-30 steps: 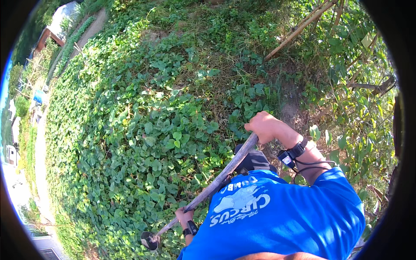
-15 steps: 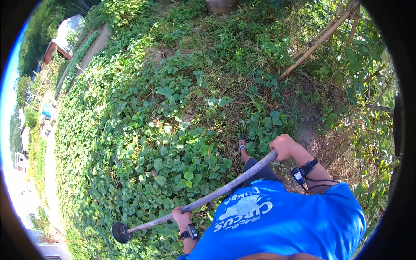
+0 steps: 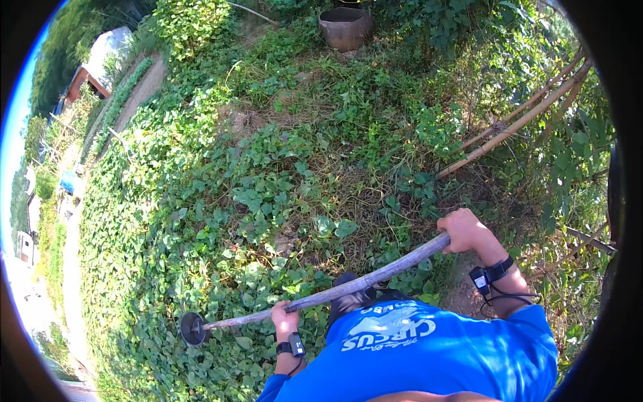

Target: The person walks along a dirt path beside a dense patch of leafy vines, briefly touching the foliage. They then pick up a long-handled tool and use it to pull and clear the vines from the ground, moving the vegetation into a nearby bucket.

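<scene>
Across my body I hold a long wooden-handled tool. The pole is pale, weathered and slightly bent, and it slants from upper right to lower left. At its far left end is a dark, round head; whether that is a bowl or a blade I cannot tell. My right hand is wrapped around the upper end of the pole. My left hand grips it lower down, nearer the head. The head hangs over leafy green vines, and I cannot see whether it touches them.
A large rusty-brown pot stands among plants at the far side. Wooden poles lean at the right, beside tangled vines. Dry stems lie in the middle. A pale path and buildings are at the left.
The view has shifted forward, bringing more of the pot into sight. Both hands still hold the pole, now sitting a little higher in view. My foot has gone out of sight.
</scene>
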`<state>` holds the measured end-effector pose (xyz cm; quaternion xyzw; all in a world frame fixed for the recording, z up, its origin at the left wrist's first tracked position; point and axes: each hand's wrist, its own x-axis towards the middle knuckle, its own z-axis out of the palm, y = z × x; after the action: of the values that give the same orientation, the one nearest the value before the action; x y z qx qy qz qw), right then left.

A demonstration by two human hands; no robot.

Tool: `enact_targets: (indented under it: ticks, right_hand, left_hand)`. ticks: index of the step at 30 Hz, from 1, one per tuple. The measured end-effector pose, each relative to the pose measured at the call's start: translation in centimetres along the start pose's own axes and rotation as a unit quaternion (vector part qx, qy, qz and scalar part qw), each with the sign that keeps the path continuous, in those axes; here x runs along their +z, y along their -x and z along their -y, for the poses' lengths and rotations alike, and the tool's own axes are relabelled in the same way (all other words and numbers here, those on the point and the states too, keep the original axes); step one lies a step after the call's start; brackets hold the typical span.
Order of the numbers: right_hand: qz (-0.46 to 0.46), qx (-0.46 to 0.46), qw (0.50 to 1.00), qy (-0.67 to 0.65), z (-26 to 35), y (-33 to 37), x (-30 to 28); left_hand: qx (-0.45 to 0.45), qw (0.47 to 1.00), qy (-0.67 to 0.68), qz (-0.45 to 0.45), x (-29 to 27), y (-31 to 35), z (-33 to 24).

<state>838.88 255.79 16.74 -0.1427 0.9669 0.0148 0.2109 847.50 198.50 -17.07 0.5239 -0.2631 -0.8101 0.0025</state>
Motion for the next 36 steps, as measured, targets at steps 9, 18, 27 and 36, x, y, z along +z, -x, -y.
enact_targets:
  ticks: [9, 18, 27, 36]
  right_hand:
    - [-0.065, 0.031, 0.997, -0.019, -8.4, -6.8, -7.5]
    - [-0.053, 0.070, 0.995, -0.053, -18.9, -21.5, -11.8]
    - [-0.040, 0.145, 0.980, -0.130, -20.8, -27.5, -13.3]
    - [0.109, 0.154, 0.951, -0.246, -24.3, -28.8, -11.9]
  left_hand:
    - [0.048, 0.971, -0.198, 0.121, 15.3, -6.0, 3.0]
    - [0.038, 0.955, -0.273, 0.107, 35.4, -10.0, 0.4]
    - [0.015, 0.981, -0.188, 0.047, 54.3, -12.9, -6.9]
    - [0.034, 0.986, -0.147, 0.065, 72.0, -18.0, -4.8]
